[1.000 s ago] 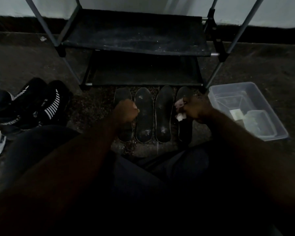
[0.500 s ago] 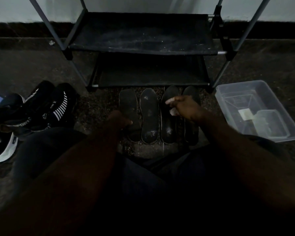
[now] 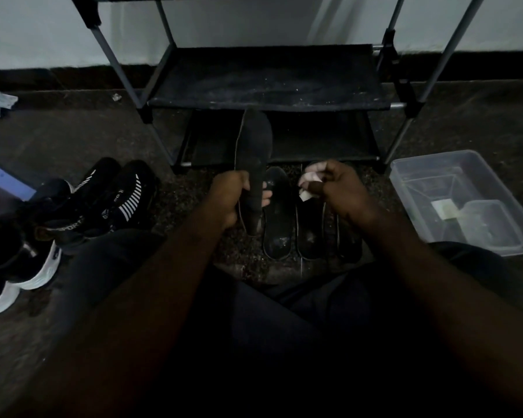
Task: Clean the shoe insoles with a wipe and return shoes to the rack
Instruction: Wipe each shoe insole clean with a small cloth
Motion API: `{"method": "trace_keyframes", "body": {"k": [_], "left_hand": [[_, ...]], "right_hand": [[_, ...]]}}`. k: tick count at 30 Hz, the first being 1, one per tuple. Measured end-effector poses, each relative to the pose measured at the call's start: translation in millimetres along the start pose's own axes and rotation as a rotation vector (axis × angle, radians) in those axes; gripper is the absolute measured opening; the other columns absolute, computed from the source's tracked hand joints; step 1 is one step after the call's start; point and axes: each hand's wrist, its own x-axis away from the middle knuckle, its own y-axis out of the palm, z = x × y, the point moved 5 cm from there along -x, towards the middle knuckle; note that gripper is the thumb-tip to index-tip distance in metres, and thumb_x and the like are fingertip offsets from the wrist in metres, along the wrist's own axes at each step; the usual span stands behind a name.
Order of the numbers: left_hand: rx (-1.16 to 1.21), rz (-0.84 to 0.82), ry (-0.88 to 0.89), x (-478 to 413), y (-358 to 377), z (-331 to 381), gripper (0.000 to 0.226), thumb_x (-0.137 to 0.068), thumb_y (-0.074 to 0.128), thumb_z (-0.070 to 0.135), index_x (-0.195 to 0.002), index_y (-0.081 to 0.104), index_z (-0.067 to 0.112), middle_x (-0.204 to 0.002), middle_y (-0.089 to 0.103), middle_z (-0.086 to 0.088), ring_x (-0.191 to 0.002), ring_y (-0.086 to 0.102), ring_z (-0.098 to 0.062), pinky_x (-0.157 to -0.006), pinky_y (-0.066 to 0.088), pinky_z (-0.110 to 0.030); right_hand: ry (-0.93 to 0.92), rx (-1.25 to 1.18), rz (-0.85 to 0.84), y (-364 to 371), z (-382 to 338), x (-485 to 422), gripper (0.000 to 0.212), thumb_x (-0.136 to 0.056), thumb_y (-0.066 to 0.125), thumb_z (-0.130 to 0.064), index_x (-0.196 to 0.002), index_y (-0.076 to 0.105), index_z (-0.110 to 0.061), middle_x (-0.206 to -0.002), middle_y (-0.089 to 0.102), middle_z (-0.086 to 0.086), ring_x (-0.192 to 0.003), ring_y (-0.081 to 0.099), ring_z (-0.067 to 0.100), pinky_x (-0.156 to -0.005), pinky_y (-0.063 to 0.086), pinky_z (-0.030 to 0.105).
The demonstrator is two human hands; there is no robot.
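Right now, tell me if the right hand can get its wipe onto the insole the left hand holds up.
Probably yes: the right hand, pinching the wipe, is beside the raised insole in the left hand, with nothing between them.

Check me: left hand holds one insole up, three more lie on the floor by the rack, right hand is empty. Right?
Not quite. In the head view the right hand is not empty: its fingers pinch a pale wipe. The rest stands: the left hand holds one insole up and three more insoles lie on the floor by the rack.
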Motion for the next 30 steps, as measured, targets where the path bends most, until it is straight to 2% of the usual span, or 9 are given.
{"method": "trace_keyframes", "body": {"k": [4,7,9,13,17,20,22,25,30], "left_hand": [[0.030,-0.103,0.067,23,9,9,0.032,-0.092,0.041,0.006,-0.120,0.055,-0.003,-0.097,0.066,-0.011,-0.079,0.065,-0.021,-0.068,0.059,-0.033],[0.058,-0.213,0.092,25,11,8,0.053,-0.100,0.042,0.040,-0.140,0.044,0.006,-0.117,0.066,-0.014,-0.098,0.067,-0.023,-0.078,0.059,-0.038],[0.120,-0.326,0.091,30,18,8,0.069,-0.099,0.026,0.056,-0.133,0.050,0.001,-0.116,0.066,-0.016,-0.103,0.066,-0.025,-0.085,0.057,-0.038],[0.248,-0.276,0.047,25,24,3,0.088,-0.092,0.020,0.072,-0.123,0.056,-0.002,-0.119,0.061,-0.018,-0.104,0.065,-0.028,-0.085,0.058,-0.040],[0.257,-0.230,0.065,22,27,1,0.092,-0.093,0.017,0.070,-0.134,0.047,-0.007,-0.124,0.057,-0.021,-0.110,0.058,-0.032,-0.090,0.054,-0.042],[0.262,-0.195,0.088,23,30,1,0.084,-0.095,0.017,0.066,-0.118,0.059,-0.003,-0.113,0.064,-0.017,-0.100,0.061,-0.027,-0.081,0.057,-0.036],[0.280,-0.189,0.075,22,29,1,0.081,-0.096,0.017,0.065,-0.108,0.062,-0.001,-0.105,0.066,-0.015,-0.092,0.064,-0.025,-0.077,0.058,-0.036],[0.279,-0.255,0.111,22,27,4,0.089,-0.094,0.016,0.069,-0.129,0.051,-0.004,-0.121,0.057,-0.020,-0.110,0.056,-0.033,-0.097,0.047,-0.047],[0.358,-0.270,0.173,21,27,8,0.078,-0.096,0.019,0.064,-0.133,0.051,0.003,-0.111,0.065,-0.013,-0.088,0.065,-0.020,-0.095,0.050,-0.042]], "right_hand": [[-0.107,-0.100,-0.027,23,-28,26,0.026,-0.081,0.070,0.010,-0.101,0.069,-0.008,-0.082,0.071,0.001,-0.072,0.066,0.005,-0.072,0.056,0.022],[-0.165,-0.136,-0.091,34,-44,42,0.023,-0.085,0.068,0.007,-0.106,0.069,-0.003,-0.090,0.072,0.008,-0.078,0.069,0.012,-0.076,0.058,0.027],[-0.231,-0.095,-0.120,40,-48,49,0.019,-0.086,0.069,-0.002,-0.104,0.072,-0.004,-0.097,0.072,0.016,-0.084,0.071,0.022,-0.082,0.058,0.036],[-0.320,0.088,-0.092,46,-45,53,0.023,-0.084,0.073,-0.004,-0.103,0.071,-0.018,-0.105,0.070,0.009,-0.102,0.068,0.019,-0.087,0.054,0.029],[-0.342,0.199,-0.025,45,-42,53,0.008,-0.086,0.074,-0.012,-0.094,0.071,-0.013,-0.093,0.071,-0.003,-0.093,0.066,0.004,-0.078,0.049,0.014],[-0.367,0.287,-0.136,56,-44,60,0.007,-0.087,0.072,-0.007,-0.092,0.074,-0.011,-0.085,0.071,-0.008,-0.081,0.066,-0.003,-0.074,0.049,0.010],[-0.294,0.166,-0.255,61,-48,63,0.012,-0.087,0.070,0.000,-0.094,0.074,-0.010,-0.084,0.074,-0.002,-0.078,0.068,0.001,-0.070,0.052,0.015],[-0.228,-0.019,-0.187,46,-55,59,0.010,-0.086,0.070,0.002,-0.091,0.073,-0.007,-0.083,0.074,0.012,-0.072,0.068,0.015,-0.067,0.057,0.031],[-0.225,0.183,-0.037,34,-43,55,0.004,-0.084,0.075,-0.010,-0.083,0.075,-0.014,-0.079,0.074,0.006,-0.071,0.068,0.012,-0.070,0.056,0.035]]}}
